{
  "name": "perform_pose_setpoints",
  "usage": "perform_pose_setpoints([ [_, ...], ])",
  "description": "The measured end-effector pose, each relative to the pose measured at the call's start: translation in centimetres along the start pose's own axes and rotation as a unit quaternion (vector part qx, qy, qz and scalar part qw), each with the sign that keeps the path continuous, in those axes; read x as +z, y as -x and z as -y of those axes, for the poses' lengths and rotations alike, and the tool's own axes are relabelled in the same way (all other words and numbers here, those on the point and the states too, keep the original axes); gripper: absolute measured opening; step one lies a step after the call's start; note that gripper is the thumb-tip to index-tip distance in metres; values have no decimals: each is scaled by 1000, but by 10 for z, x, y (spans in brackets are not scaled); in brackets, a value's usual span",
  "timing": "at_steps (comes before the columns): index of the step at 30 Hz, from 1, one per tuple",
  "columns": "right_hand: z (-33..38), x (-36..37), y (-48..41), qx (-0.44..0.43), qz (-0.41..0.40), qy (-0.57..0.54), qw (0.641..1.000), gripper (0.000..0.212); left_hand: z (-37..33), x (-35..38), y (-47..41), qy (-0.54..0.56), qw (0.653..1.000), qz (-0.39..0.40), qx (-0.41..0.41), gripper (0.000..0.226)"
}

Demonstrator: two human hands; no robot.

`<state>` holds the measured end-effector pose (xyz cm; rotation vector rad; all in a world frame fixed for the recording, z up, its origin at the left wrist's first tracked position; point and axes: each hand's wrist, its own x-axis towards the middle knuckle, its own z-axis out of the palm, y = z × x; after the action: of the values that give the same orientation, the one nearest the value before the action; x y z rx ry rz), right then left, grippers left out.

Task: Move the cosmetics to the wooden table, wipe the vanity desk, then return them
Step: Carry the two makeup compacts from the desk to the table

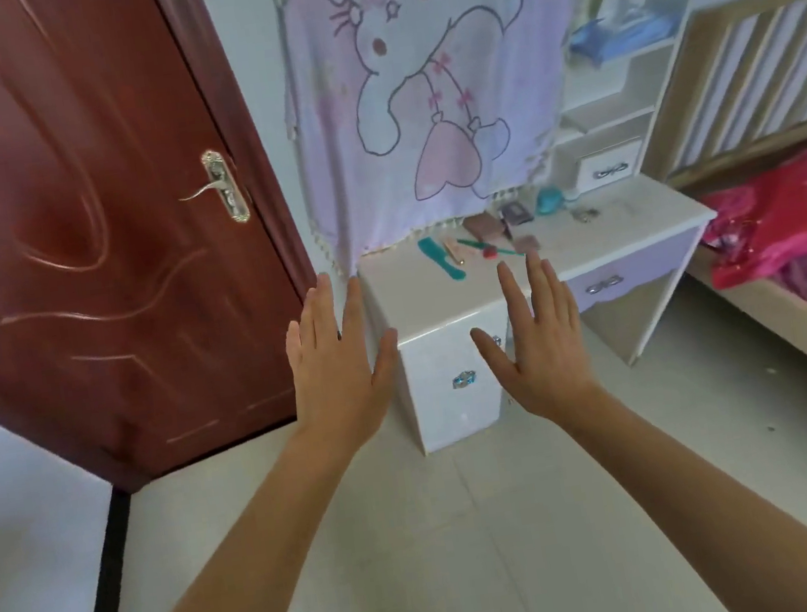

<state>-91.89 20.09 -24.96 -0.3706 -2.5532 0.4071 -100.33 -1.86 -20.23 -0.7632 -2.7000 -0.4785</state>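
The white vanity desk [638, 221] stands ahead against the wall, its mirror covered by a pale purple cartoon cloth [439, 93]. On the desk top lie a teal comb [439, 258], a green-handled brush with a red tip [486, 248], brown and grey makeup cases [494, 228], a teal round item [548, 200] and a small metal piece [584, 214]. My left hand [334, 362] and my right hand [538, 338] are stretched out flat in front of the desk, fingers spread, holding nothing. No wooden table or wiping cloth is visible.
A dark red door [83, 221] with a metal handle is on the left. A bed [794, 225] with red bedding and a slatted wooden headboard stands to the right of the desk. Side shelves [619, 83] hold blue packs. Pale floor tiles lie between me and the desk.
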Motion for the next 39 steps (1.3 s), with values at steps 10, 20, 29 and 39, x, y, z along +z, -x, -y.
perform_pose_setpoints([
  [10, -148, 58, -109, 95, 59, 82, 990, 78, -57, 140, -168, 60, 992, 90, 68, 68],
  [20, -252, 60, -260, 152, 92, 93, 980, 74, -117, 222, -351, 94, 971, 212, 65, 69],
  [29, -370, 142, -368, 127, 190, 41, 973, 73, -150, 348, -453, 19, 959, 281, 24, 70],
  [39, -455, 243, -472, 17, 369, -27, 929, 63, -157, 458, -499, -20, 923, 378, -74, 65],
])
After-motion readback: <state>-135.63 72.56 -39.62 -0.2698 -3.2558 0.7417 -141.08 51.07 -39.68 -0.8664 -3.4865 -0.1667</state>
